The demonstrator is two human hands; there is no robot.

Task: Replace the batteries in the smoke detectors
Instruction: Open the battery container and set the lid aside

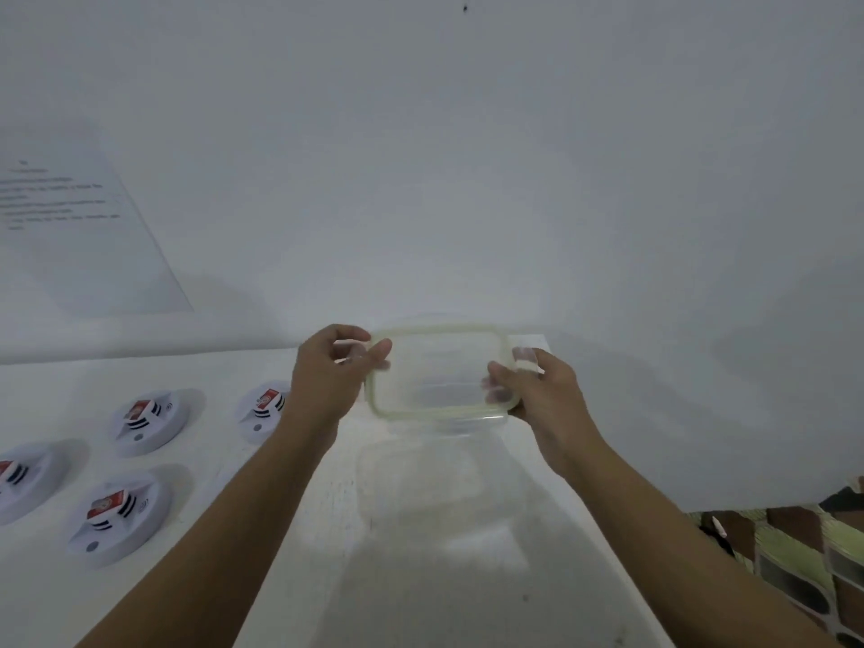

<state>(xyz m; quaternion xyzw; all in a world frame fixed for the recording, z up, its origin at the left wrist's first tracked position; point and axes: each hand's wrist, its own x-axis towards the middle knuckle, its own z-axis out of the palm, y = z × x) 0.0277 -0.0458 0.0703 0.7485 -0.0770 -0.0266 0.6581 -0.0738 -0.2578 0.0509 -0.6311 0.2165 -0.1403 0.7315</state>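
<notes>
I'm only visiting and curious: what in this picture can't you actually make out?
Head view only:
- Wall sheet: print too blurred to read.
- Leftmost smoke detector: cut off by the left edge.
- Battery label: too small and blurred to read.
- Clear container: contents unclear, blurred and partly behind the lid.

Printed sheet (65, 203) and red battery labels (108, 505) (both blurred): nothing legible.

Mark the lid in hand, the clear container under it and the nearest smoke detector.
lid (435, 374): head view, on its clear middle panel.
clear container (435, 484): head view, on its bare clear floor.
nearest smoke detector (140, 526): head view, on its white housing right of the red label.
</notes>
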